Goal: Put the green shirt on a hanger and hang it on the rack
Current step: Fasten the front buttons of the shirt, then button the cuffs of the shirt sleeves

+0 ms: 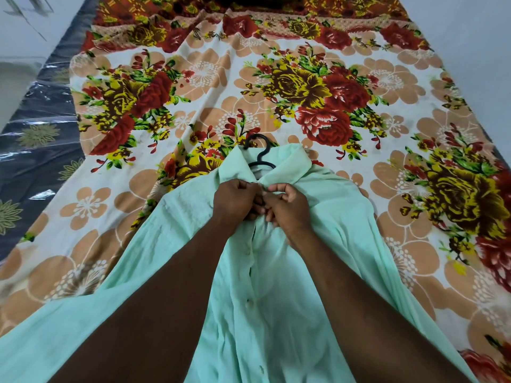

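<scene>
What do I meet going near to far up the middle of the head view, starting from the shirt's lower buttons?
Lower buttons → hands, left and right, pinched together at the green shirt's placket → collar → black hanger hook → floral bedsheet.

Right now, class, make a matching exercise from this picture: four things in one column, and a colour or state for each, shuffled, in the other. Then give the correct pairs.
Column one:
1. shirt
2. hanger
3. bedsheet
4. left hand and right hand

Column two:
A. black, hook poking out of the collar
B. floral, spread flat
C. pinching cloth just below the collar
D. pale green, lying front up

Pairs: 1-D, 2-A, 3-B, 4-C
</scene>
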